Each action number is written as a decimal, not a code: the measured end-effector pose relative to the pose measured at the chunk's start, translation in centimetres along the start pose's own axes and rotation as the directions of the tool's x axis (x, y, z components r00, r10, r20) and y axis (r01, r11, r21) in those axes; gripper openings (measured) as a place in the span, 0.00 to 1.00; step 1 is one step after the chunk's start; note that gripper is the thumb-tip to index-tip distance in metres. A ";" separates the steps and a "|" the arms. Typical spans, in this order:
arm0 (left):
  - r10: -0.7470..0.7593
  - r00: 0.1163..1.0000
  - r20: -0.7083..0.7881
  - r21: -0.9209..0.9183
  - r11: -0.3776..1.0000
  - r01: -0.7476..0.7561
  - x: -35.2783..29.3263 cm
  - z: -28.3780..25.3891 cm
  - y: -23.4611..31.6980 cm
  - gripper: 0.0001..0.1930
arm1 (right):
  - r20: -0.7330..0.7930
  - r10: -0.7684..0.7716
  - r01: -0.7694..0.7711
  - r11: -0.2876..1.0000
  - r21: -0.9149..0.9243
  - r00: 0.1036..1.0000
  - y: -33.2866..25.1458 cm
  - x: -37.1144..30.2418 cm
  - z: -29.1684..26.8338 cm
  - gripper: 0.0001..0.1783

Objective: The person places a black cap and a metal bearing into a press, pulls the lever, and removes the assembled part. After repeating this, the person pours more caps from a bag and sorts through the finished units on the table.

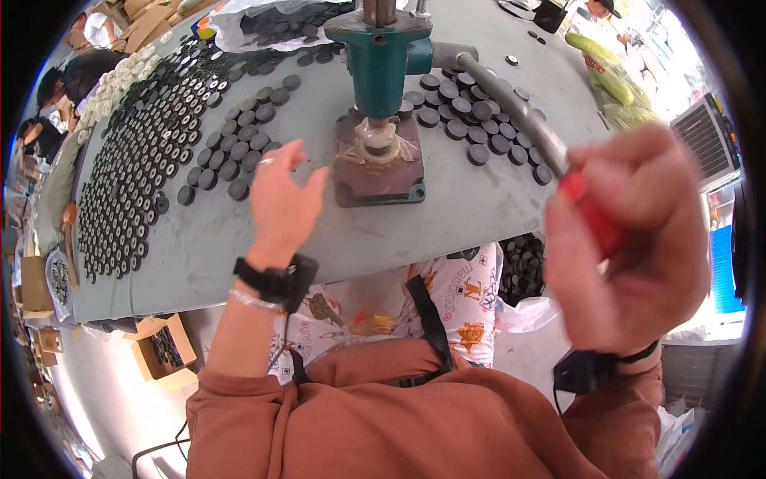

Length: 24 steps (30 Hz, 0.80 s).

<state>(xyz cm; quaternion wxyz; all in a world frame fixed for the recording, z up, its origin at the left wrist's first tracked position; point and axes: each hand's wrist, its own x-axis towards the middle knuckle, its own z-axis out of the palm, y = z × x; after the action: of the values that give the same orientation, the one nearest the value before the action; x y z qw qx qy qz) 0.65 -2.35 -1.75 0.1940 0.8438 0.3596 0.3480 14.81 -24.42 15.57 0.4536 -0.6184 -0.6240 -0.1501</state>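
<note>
A green hand press [378, 76] stands on the table, its square brown base plate [375, 182] toward me. Clear film wraps the round die [377, 144] under the ram; a dark disc seems to sit in it. My right hand [638, 231], blurred, is wrapped around the red grip [592, 211] of the press's steel lever [519, 112]. To the left of the base, my left hand [286, 199] has its thumb and forefinger apart and reaches beside a group of plain black discs [231, 148]. Some of its fingertips are hidden. Another heap of black discs [471, 120] lies right of the press.
Rows of black discs with pale centres [136, 172] cover the table's left side. A white bag of dark parts [275, 28] lies behind. Long green vegetables [610, 76] in a bag lie at right. A sack of discs [523, 267] hangs below the front edge. Co-workers [76, 84] sit far left.
</note>
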 end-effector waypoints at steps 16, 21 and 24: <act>-0.317 0.947 0.051 0.463 0.848 0.258 -1.9 -4.6 -2.6 0.26 | 0.096 -0.188 0.204 0.958 -0.201 0.977 1.6 -6.3 2.7 0.13; -0.238 0.967 0.089 -0.097 0.964 0.247 -1.6 -2.8 1.7 0.29 | 0.148 -0.182 0.207 0.963 -0.173 0.972 1.8 -5.5 1.5 0.13; -0.178 0.976 0.123 -0.285 0.936 0.206 -0.5 -0.2 3.4 0.30 | 0.076 -0.274 0.271 0.962 0.043 0.959 2.7 -1.5 -0.4 0.16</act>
<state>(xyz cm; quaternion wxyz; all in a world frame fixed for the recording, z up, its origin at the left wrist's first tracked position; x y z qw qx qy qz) 1.83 -4.94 0.13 0.3681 0.7815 0.3745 0.3368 17.18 -25.10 13.64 0.4127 -0.5249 -0.7233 -0.1760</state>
